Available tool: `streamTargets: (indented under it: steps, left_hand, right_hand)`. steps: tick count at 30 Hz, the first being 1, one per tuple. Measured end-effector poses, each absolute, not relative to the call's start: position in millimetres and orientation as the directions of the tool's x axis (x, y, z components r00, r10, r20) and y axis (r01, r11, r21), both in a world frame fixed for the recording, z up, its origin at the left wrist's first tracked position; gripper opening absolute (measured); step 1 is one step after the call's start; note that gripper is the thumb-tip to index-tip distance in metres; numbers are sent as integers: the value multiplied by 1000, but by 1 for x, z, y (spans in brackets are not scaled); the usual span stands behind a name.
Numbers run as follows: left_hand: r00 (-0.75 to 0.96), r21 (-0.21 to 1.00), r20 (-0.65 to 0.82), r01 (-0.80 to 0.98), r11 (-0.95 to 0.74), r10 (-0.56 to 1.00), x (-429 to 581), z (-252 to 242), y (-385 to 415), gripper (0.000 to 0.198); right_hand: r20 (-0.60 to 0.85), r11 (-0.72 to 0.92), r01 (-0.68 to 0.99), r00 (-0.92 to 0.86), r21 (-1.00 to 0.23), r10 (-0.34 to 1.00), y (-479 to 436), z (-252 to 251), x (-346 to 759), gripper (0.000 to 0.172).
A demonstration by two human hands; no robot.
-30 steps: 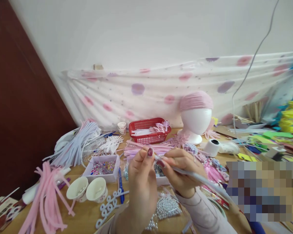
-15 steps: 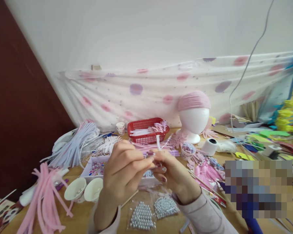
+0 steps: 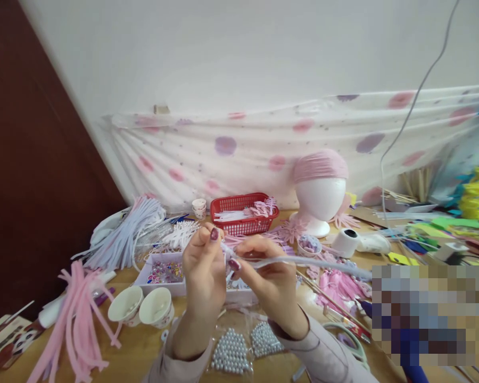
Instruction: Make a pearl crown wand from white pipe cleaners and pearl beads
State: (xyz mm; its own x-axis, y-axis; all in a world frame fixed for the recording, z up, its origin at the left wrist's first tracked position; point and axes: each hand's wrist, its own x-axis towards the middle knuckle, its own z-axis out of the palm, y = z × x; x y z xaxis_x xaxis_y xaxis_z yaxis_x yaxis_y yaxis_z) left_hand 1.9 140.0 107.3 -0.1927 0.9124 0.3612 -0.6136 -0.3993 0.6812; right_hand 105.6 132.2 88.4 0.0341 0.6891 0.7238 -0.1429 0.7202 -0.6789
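Nearest on the bench (image 3: pixel 138 354) lie clear bags of pearl beads (image 3: pixel 230 352). Above them, the left hand (image 3: pixel 203 266) and the right hand (image 3: pixel 270 276) are pinching a pale pipe cleaner (image 3: pixel 315 260) between their fingers; its long end goes to the right. Behind stand a box of gems (image 3: pixel 165 290), then a red basket (image 3: pixel 233 227) and a white foam head (image 3: pixel 321 197).

Fingers (image 3: pixel 259 245) partly hide the pale strip (image 3: pixel 319 261); both sleeves (image 3: pixel 323 346) are cropped.

no readable text, no labels, no numbers
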Motion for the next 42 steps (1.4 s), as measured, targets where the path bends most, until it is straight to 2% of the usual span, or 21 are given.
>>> streamTargets:
  steps: [1,3,5,8,10,12,14,15,17,19,20,22,24,27,30,32,34,37,39,42]
  left_hand:
    - [-165,688,297,-646,-330,941,3,107,140,28]
    - [-138,689,198,-684,-238,970,4,106,139,25]
    - [-121,696,144,-693,-187,982,5,105,137,23]
    - [-58,712,141,-687,-142,988,7,105,135,23]
    - [-17,713,154,-690,-123,988,10,104,134,24]
    - [-23,701,209,-693,-166,978,13,102,133,23]
    - [-64,685,330,-670,-286,942,16,99,134,21]
    - [-92,675,404,-642,-364,910,18,97,135,19]
    - [-140,646,558,-545,-534,818,18,94,137,14]
    - [-203,584,709,-368,-723,676,16,93,139,10]
    - [-224,539,776,-250,-804,590,14,93,140,9]
    - [-231,445,869,-21,-895,438,8,96,141,11]
    - [-207,402,902,89,-911,378,4,100,141,12]
    - [-177,426,893,32,-904,414,0,102,140,10]
    - [-115,468,871,-98,-878,477,-3,101,141,12]
    - [-88,515,837,-206,-832,540,-4,100,142,14]
    - [-112,586,755,-327,-741,647,-4,100,143,15]
    - [-173,673,546,-491,-552,820,-2,103,143,18]
    - [-196,686,441,-555,-470,876,0,106,144,19]
    - [-196,687,387,-590,-424,901,0,107,144,22]
  right_hand:
    - [822,822,8,47,-569,568,133,87,108,14]
    - [933,914,204,-14,-350,361,134,87,114,22]
    - [961,932,282,-90,-226,261,134,88,122,26]
    - [968,929,350,-170,-117,186,134,91,131,24]
    - [972,921,376,-161,-101,173,135,91,133,20]
    - [980,916,367,-48,-163,194,137,89,131,12]
    - [939,898,278,132,-341,316,141,87,127,8]
    - [883,873,173,211,-457,420,143,87,124,12]
    - [692,734,-145,256,-663,675,145,88,120,25]
    - [477,466,-457,100,-757,873,143,93,117,35]
    - [383,308,-549,-25,-777,923,142,97,117,39]
    - [237,40,-620,-239,-783,942,136,104,119,41]
    - [163,-87,-651,-313,-754,936,131,109,121,40]
    - [132,-171,-730,-338,-662,932,126,112,123,32]
    - [83,-423,-735,-542,-530,836,124,109,123,24]
    - [75,-527,-708,-627,-470,775,124,107,122,22]
    - [88,-492,-721,-601,-488,794,126,105,121,22]
    - [159,-291,-756,-460,-586,874,131,104,119,23]
    - [238,-125,-771,-340,-624,910,134,104,117,21]
    - [358,115,-739,-179,-664,916,136,103,115,16]
